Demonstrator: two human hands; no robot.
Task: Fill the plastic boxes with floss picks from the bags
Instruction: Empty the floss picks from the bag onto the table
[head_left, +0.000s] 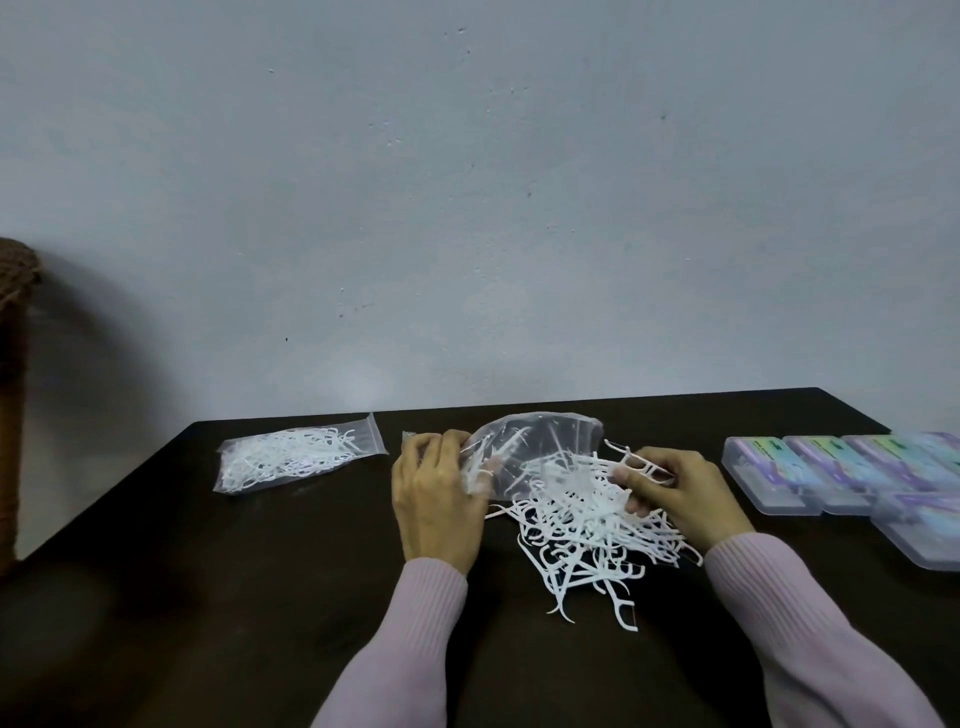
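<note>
A loose heap of white floss picks (587, 525) lies on the dark table (218, 597) in front of me. My left hand (436, 493) grips the edge of a nearly emptied clear plastic bag (540, 441) just behind the heap, with a few picks still inside. My right hand (675, 493) pinches a few floss picks at the heap's right side. A second, full zip bag of floss picks (291, 457) lies at the left. Several clear plastic boxes (841, 473) with coloured labels stand in a row at the right.
A pale wall rises right behind the table's far edge. A brown wicker object (15, 389) stands at the far left beside the table. Pink sleeves cover both forearms.
</note>
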